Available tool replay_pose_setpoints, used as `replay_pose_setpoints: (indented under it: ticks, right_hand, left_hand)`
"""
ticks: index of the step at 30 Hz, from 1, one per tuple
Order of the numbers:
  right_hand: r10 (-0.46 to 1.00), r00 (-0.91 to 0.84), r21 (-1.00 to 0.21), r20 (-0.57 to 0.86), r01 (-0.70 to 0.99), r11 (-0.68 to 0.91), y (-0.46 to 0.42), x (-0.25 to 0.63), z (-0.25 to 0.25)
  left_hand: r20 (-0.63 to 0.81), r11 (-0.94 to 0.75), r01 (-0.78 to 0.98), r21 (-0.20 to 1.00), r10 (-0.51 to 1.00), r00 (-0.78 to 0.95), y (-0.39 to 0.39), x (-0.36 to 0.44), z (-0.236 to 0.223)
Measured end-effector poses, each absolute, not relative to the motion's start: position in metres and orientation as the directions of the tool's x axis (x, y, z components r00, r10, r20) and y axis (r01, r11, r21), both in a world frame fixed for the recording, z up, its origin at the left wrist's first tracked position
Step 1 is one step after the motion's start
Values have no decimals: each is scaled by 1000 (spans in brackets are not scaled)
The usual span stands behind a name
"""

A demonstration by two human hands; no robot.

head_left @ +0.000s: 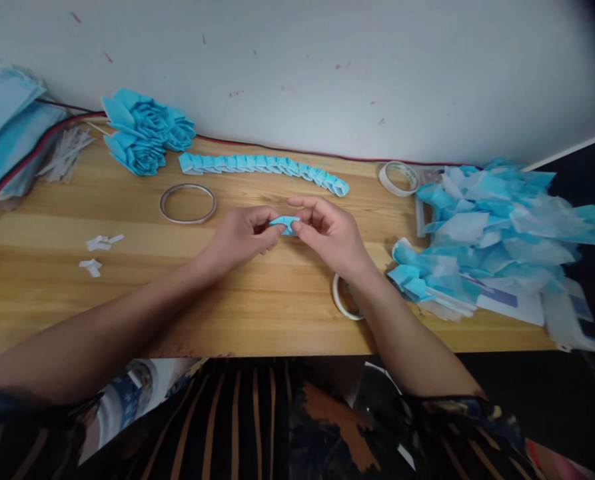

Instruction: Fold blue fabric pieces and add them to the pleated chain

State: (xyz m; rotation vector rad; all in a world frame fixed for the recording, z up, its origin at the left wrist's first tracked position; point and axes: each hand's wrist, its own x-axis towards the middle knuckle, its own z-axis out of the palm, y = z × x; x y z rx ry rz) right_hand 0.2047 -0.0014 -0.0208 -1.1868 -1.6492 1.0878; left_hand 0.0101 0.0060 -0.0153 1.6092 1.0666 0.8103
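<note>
The person's left hand (250, 233) and right hand (327, 233) pinch a folded blue piece (286, 225) between them — above the wooden table (227, 293). A pale wall (327, 73) (flecked with dark marks) rises beyond the hands; the table's near edge runs below them — bare wood lies left of the left hand.

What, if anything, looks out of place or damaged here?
Reddish specks and streaks dot the otherwise plain, pale wall behind the table, odd because they look like stains or splashes; their cause is unclear.
</note>
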Motion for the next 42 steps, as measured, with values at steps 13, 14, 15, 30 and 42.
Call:
replay_pose_setpoints:
  ticks: [13, 14, 15, 30, 42]
  right_hand:
    - [956, -193, -926, 219, 268, 267, -1, 203, -22]
    - [956, -195, -925, 219, 270, 267, -1, 202, -23]
    - [956, -198, -926, 216, 271, 265, -2, 201, -23]
    - [953, -272, -966, 130, 180, 183, -1, 210, -16]
    - [953, -258, -948, 156, 233, 218, 0, 207, -22]
  left_hand:
    - [-105, 69, 101, 993, 905, 412, 8, 9, -14]
    - [-93, 49, 117, 992, 910, 404, 8, 10, -14]
    - [-81, 30, 132, 991, 912, 402, 9, 10, -15]
    - [-89, 77, 49, 996, 927, 365, 13, 10, -25]
    - [-70, 67, 22, 998, 896, 438, 12, 10, -21]
